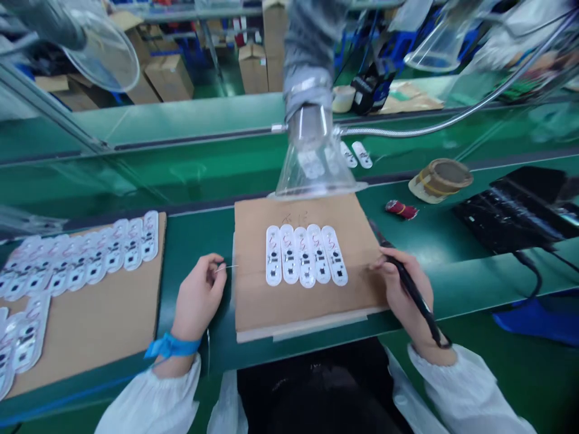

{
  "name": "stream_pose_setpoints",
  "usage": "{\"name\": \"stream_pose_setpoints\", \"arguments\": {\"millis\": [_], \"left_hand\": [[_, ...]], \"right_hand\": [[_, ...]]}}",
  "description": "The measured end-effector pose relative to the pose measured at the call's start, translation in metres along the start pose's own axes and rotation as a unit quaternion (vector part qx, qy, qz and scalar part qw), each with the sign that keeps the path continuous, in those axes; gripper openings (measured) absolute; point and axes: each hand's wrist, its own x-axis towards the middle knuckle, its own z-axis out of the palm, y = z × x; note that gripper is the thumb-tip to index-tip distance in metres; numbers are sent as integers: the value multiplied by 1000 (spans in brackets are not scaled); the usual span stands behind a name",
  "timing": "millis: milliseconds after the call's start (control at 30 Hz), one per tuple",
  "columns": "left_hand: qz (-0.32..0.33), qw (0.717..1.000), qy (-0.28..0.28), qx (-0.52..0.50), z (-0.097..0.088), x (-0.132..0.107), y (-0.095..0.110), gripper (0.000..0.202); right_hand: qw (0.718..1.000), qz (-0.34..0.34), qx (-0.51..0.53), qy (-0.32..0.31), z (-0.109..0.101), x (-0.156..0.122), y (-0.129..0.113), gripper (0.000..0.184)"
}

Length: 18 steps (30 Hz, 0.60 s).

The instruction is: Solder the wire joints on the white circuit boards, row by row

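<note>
My left hand point(197, 301), with a blue wrist strap point(174, 346), is closed in a pinch on thin solder wire point(230, 266). The wire's tip points right, at the left edge of a cardboard sheet point(257, 310). My right hand point(409, 295) grips a black soldering iron point(414, 289) like a pen by the sheet's right side; its tip end points up and away. Between my hands, several white rounded circuit boards point(304, 258) lie in a row on the cardboard. Each carries dark chips and reddish wires.
Left, another cardboard sheet point(108, 325) carries several similar boards point(131, 244). A clear fume hood point(316, 163) hangs over the middle sheet's far edge. Right stand a tape roll point(441, 179), a dark red bundle point(401, 210) and a black device point(520, 208). Two boards point(362, 155) lie farther back.
</note>
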Motion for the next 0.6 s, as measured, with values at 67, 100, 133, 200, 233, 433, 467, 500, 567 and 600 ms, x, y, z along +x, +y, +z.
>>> {"name": "stream_pose_setpoints", "arguments": {"millis": [67,100,133,200,233,433,467,500,567,600], "left_hand": [[-31,999,-3,31,2,-1,-1,48],[-43,999,-11,31,5,-1,1,54],[-54,998,-22,25,8,-1,3,60],[-72,997,-41,5,14,1,11,66],[-83,995,-52,-10,16,1,15,68],[-222,963,-92,-125,18,-5,6,74],[-259,952,-83,-139,16,-8,-2,78],[-292,942,-70,-151,12,-10,-11,81],[-330,926,-41,-177,-3,-10,-30,81],[-329,926,-34,-183,-15,-8,-39,77]], "right_hand": [[997,-27,-61,-24,-17,6,18,26],[996,-40,-74,-35,-21,7,26,25],[995,-51,-75,-40,-24,6,31,24],[996,-53,-59,-51,-24,0,38,25],[996,-42,-46,-58,-23,-3,40,27],[992,52,109,-46,-17,-24,38,29],[989,51,134,-33,-12,-27,36,29],[986,46,157,-16,-6,-29,32,28],[978,38,204,8,10,-29,19,27],[973,38,229,1,19,-26,9,28]]}}
